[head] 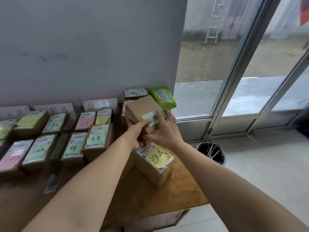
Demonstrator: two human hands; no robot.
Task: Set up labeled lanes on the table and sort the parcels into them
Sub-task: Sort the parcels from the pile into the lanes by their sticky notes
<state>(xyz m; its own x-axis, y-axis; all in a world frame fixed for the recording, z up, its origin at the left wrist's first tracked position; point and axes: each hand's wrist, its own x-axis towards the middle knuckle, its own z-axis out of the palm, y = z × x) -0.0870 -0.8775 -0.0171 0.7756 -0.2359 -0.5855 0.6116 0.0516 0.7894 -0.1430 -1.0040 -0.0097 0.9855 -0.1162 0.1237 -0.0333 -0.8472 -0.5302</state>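
Observation:
Both my hands hold a brown cardboard parcel (142, 108) with a green handwritten note (151, 118), tilted above the right end of the wooden table (175, 196). My left hand (138, 131) grips its near left side, thumb on the note. My right hand (164, 129) wraps the near right side, fingers spread over the top. Under my hands stands a parcel with a yellow note (158, 158). Behind the held parcel are stacked boxes (136, 92) and a green bag parcel (163, 97).
Rows of parcels with coloured notes (97, 136) fill the left of the table, below white lane label cards (100, 104) leaning on the wall. A black-lined waste bin (211, 153) stands on the floor at right, before glass doors (234, 81).

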